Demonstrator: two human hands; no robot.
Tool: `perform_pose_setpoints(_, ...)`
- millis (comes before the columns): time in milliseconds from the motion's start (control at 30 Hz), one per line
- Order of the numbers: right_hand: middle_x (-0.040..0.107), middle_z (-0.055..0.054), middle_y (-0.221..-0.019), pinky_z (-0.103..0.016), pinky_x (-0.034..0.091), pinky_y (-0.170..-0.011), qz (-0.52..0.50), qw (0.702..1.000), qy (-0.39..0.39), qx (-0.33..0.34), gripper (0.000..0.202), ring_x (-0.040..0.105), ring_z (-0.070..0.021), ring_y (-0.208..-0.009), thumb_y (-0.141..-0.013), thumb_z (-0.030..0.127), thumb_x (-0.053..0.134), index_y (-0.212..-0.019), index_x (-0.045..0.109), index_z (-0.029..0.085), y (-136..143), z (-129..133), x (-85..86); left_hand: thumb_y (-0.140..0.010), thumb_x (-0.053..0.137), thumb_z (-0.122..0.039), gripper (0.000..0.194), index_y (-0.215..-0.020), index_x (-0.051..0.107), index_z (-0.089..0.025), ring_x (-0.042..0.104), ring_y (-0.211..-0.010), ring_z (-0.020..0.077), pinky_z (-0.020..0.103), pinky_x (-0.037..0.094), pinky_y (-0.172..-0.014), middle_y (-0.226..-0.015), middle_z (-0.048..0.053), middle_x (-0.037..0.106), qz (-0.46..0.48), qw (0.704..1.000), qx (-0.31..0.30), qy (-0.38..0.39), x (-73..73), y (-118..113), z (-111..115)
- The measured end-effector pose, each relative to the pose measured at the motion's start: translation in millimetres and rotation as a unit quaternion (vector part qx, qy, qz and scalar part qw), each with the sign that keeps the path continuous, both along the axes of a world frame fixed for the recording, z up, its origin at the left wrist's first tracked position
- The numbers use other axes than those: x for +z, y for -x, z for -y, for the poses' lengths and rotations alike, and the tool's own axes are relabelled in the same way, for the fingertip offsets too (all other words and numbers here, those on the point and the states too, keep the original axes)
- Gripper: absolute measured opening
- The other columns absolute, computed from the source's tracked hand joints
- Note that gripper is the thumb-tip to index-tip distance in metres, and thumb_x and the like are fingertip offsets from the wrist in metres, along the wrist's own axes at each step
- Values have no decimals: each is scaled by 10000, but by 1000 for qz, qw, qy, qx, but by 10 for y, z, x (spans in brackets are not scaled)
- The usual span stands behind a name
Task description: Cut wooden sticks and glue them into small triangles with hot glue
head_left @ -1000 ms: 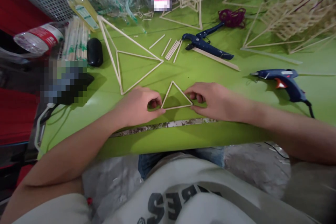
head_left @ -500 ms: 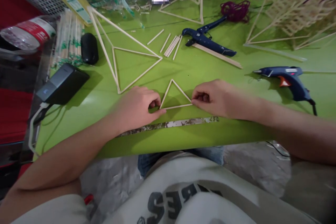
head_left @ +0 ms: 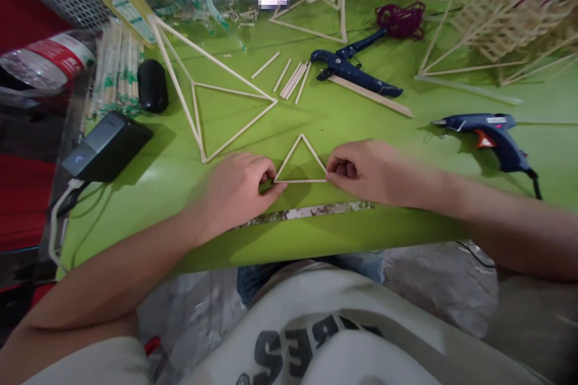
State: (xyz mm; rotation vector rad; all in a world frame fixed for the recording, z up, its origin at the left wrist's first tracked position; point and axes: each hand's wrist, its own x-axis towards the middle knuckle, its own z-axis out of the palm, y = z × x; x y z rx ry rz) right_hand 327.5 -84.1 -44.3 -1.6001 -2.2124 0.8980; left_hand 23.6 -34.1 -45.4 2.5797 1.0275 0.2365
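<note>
A small triangle of thin wooden sticks (head_left: pixel 301 181) lies on the green table between my hands, its tip pointing away from me. Thumb and fingers of my left hand (head_left: pixel 246 183) close on its left corner. My right hand (head_left: pixel 361 171) pinches the right corner, covering the joint there. Just below runs a patterned strip (head_left: pixel 307 212), its left end hidden by my left forearm. Beyond the triangle lie several short cut sticks (head_left: pixel 293 80) and a blue cutter (head_left: pixel 359 74) with longer sticks (head_left: pixel 374 98) beneath it.
A larger stick pyramid (head_left: pixel 239 131) stands left. The glue gun (head_left: pixel 490 132) lies right, with its cord. At the left edge are a power bank (head_left: pixel 108 147), a black case (head_left: pixel 152 85) and bottles (head_left: pixel 52 60). Stick lattices (head_left: pixel 510 24) and purple string (head_left: pixel 400 19) fill the back.
The triangle has turned slightly, its tip shifting right and its near side now almost level. Both hands keep their hold on the corners. The whole view has shifted a little.
</note>
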Motion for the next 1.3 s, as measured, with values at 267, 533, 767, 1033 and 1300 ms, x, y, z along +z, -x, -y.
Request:
perform_pose_setpoints(267, 692, -131, -1168, -381, 491, -742, 83, 987, -107, 83, 179, 668, -269, -954, -1068, 336, 691, -1130, 783, 195, 108, 85, -9, -1007, 716, -415, 238, -912, 703, -197, 647, -815, 237, 378, 438, -743, -851, 52, 728, -5, 1000, 16, 1, 11, -22, 16)
perform_pose_setpoints(533, 678, -163, -1043, -413, 418, -779, 238, 931, -242, 137, 194, 566, -288, -937, -1061, 81, 563, -1003, 742, 125, 266, 267, -89, -985, 711, -484, 308, -1074, 770, -196, 707, -865, 236, 380, 531, -759, -973, 80, 791, 44, 989, 82, 112, 114, -12, 21)
perform_pose_setpoints(767, 669, -166, -1049, -426, 402, -792, 235, 921, -307, 51, 253, 518, -302, -921, -1068, 74, 503, -1027, 743, 144, 291, 249, -107, -963, 786, -650, 507, -1173, 780, -188, 799, -773, 223, 303, 590, -589, -1061, 117, 833, 199, 852, 205, 439, 102, 63, -50)
perform_pose_setpoints(1033, 696, -140, -1077, -445, 430, -803, 135, 935, -327, 11, 183, 586, -297, -953, -1088, 159, 533, -1059, 701, 225, 263, 193, -22, -799, 988, -516, 443, -974, 790, -160, 783, -660, 194, 298, 657, -589, -831, 84, 825, 281, 799, 187, 498, 48, -33, -21)
perform_pose_setpoints(1300, 724, -47, -878, -335, 494, -621, -179, 960, -180, -120, 175, 604, -170, -694, -1050, 329, 674, -1153, 727, 197, 109, 28, -37, -914, 915, -511, 402, -1095, 810, -168, 813, -769, 189, 310, 721, -729, -932, 82, 847, 327, 858, 195, 344, -20, 17, 68)
